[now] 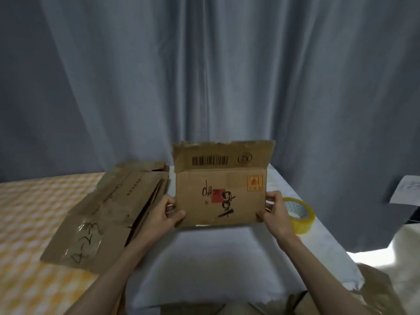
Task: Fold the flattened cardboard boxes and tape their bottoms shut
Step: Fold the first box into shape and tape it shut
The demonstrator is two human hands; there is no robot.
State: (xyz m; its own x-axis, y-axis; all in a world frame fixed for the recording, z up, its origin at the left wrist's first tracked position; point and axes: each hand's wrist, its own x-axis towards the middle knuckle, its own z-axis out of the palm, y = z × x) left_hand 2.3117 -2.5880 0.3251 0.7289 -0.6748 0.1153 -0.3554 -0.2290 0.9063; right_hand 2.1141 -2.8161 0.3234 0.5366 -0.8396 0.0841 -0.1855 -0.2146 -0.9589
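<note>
A small brown cardboard box (221, 192) with red and black printing stands upright on a white cloth (216, 264), one flap with a barcode raised at its top. My left hand (167, 212) grips the box's left edge, thumb on the front face. My right hand (273, 211) grips its right edge in the same way. A roll of yellowish clear tape (300, 214) lies on the cloth just right of my right hand. A stack of flattened cardboard boxes (109, 214) lies to the left, the top one marked in black handwriting.
A bed with an orange-and-white checked sheet (25, 223) extends to the left under the flat stack. Grey curtains (204, 76) hang close behind. More brown cardboard (381, 292) shows at the lower right. A dark surface with paper (406, 189) sits at the far right.
</note>
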